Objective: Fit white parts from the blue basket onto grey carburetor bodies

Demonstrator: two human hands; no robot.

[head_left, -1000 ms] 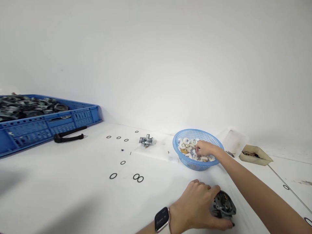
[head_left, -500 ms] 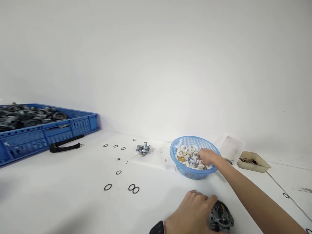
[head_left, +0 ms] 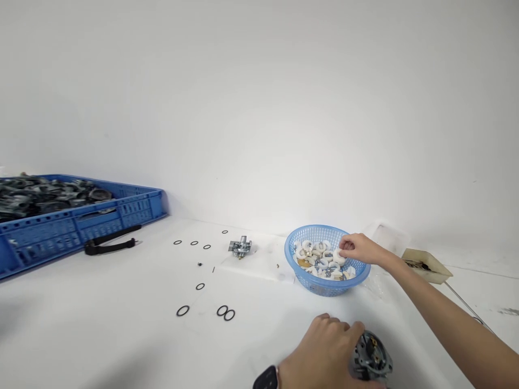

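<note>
My left hand (head_left: 324,351) grips a dark grey metal part (head_left: 371,357) with round holes, resting on the white table near the bottom edge; a smartwatch (head_left: 265,378) is on that wrist. My right hand (head_left: 359,248) reaches over the right rim of a round blue basket (head_left: 300,273), fingers pinched together above the white ring-shaped pieces (head_left: 322,256) inside it. Whatever the fingertips hold is too small to make out.
A large blue crate (head_left: 81,219) of dark metal parts stands at the left, a black handle (head_left: 111,244) beside it. Several black O-rings (head_left: 225,312) and a small silver metal assembly (head_left: 240,247) lie mid-table. A beige tray (head_left: 427,265) sits at right.
My right hand has lifted out of the basket's middle and shifted right and up to its rim. The left hand keeps its grip on the metal part. The camera tilted slightly.
</note>
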